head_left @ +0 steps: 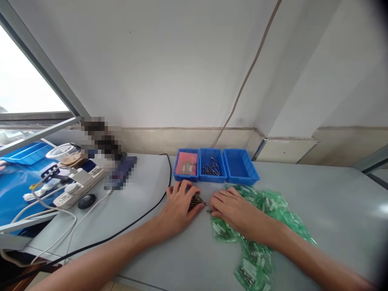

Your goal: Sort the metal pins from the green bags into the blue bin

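Observation:
My left hand (179,206) is cupped on the grey table with its fingers curled round a bunch of screws (196,201); their ends poke out between thumb and fingers. To its right, my right hand (230,208) has its fingers closed and pointing left. The end of one screw (209,211) shows at its fingertips. Beneath and around the right hand lie green plastic bags (254,258) with screws and white pieces inside. Just behind the hands, a blue bin (225,178) holds loose screws (211,167).
A blue bin (185,177) with pink and clear packets stands left of the screw bin, and another blue bin (239,163) right of it. A black cable (136,221) crosses the table at left. Further left are a power strip (80,188) and a black mouse-like object (86,201).

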A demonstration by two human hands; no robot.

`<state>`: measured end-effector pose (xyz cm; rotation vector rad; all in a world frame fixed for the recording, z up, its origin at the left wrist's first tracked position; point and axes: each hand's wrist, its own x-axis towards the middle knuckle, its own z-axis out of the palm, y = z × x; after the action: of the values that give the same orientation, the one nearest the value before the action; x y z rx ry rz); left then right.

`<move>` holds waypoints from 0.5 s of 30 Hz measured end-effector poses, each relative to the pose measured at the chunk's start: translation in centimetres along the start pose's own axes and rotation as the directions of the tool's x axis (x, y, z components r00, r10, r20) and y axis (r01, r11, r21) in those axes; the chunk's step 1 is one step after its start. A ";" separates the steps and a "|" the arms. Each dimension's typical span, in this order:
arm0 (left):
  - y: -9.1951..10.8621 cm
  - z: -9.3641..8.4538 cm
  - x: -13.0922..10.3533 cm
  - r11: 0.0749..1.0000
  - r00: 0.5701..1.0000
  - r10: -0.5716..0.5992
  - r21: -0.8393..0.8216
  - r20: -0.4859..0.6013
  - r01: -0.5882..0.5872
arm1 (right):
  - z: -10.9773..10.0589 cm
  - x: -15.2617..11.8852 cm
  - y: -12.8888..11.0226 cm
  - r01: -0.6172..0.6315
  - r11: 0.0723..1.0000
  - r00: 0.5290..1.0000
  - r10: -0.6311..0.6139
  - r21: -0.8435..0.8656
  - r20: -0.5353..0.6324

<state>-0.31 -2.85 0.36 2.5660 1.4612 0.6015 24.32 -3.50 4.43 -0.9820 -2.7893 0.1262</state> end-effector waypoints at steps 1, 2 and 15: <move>0.1 0.0 0.0 1.000 1.000 0.003 -0.003 -0.002 -0.003 | -0.1 0.0 0.1 -0.001 0.999 1.000 0.000 -0.035 -0.016; 0.1 0.0 0.1 1.000 1.000 0.003 -0.007 -0.005 -0.003 | -0.2 0.0 0.2 -0.004 0.998 1.000 0.002 -0.058 -0.031; 1.1 0.6 1.6 0.997 0.996 0.056 -0.064 0.068 -0.052 | 1.5 1.3 1.3 -0.259 0.594 0.716 0.647 0.761 -0.261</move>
<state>1.55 -2.00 0.56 2.5585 1.3339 0.5492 23.87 -1.71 3.00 -1.2675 -1.6724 0.7799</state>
